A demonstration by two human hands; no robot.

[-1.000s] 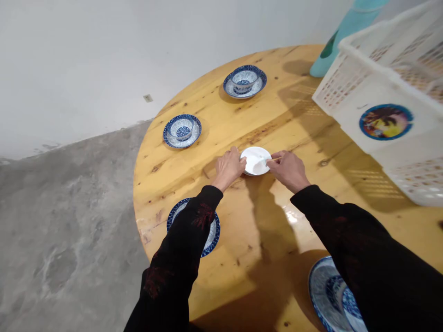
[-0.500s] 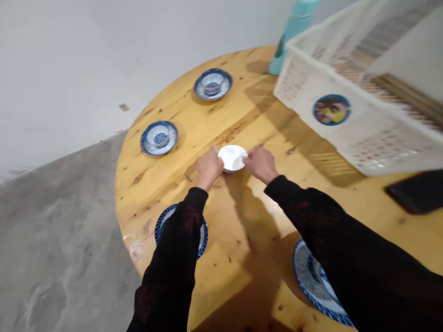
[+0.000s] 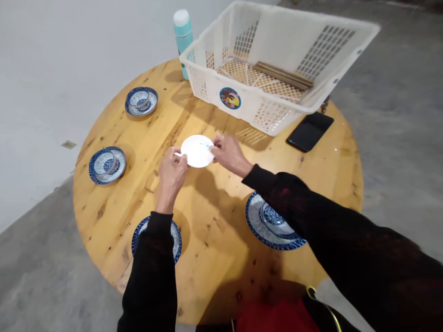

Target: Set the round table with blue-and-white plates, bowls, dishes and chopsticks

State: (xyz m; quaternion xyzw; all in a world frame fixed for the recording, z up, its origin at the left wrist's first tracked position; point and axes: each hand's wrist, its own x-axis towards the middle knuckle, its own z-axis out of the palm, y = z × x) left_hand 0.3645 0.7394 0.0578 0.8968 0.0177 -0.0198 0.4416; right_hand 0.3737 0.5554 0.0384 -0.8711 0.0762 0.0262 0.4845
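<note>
White round dish between two hands

The small white round dish (image 3: 197, 151) is shiny, near the middle of the round wooden table (image 3: 138, 184). The left hand (image 3: 172, 167) and the right hand (image 3: 226, 151) pinch its opposite edges.

On the desk (image 3: 221, 258), the phone (image 3: 310, 131) lies to the right, near the basket (image 3: 242, 99), which holds sticks (image 3: 284, 76).
</note>
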